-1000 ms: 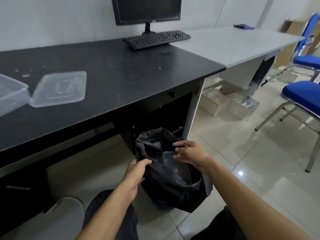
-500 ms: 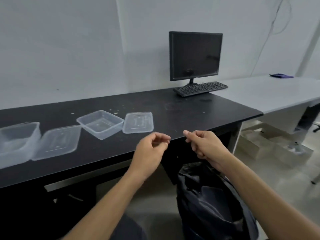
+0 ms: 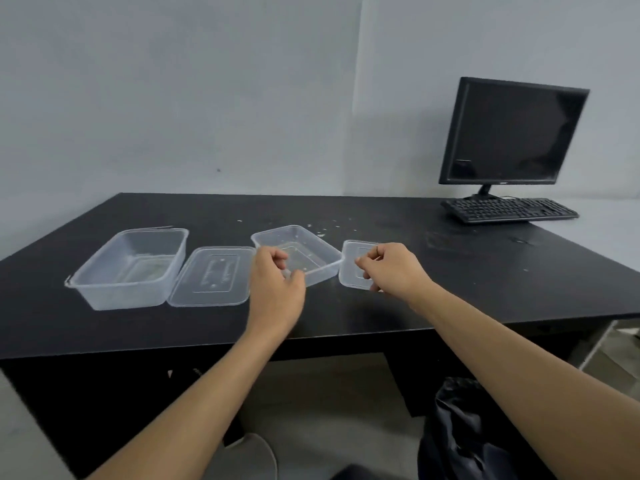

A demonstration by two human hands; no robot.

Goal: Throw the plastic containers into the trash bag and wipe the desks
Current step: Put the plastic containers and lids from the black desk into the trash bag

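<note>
The larger container (image 3: pixel 128 268), left, and the smaller container (image 3: pixel 311 252) hold only faint smears. Each one's lid (image 3: pixel 211 277) (image 3: pixel 355 258) lies flat just to its right. Crumbs (image 3: pixel 325 230) dot the black desk (image 3: pixel 450 289). The monitor (image 3: pixel 512 133) stands far right and the trash bag (image 3: pixel 460 427) slumps beneath. The left hand (image 3: pixel 277 282) curls over the smaller container's near rim and the right hand (image 3: pixel 394 270) over its clear lid; I cannot tell whether either grips.

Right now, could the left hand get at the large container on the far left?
Probably yes: only a flat lid lies between the left hand and the large container.
</note>
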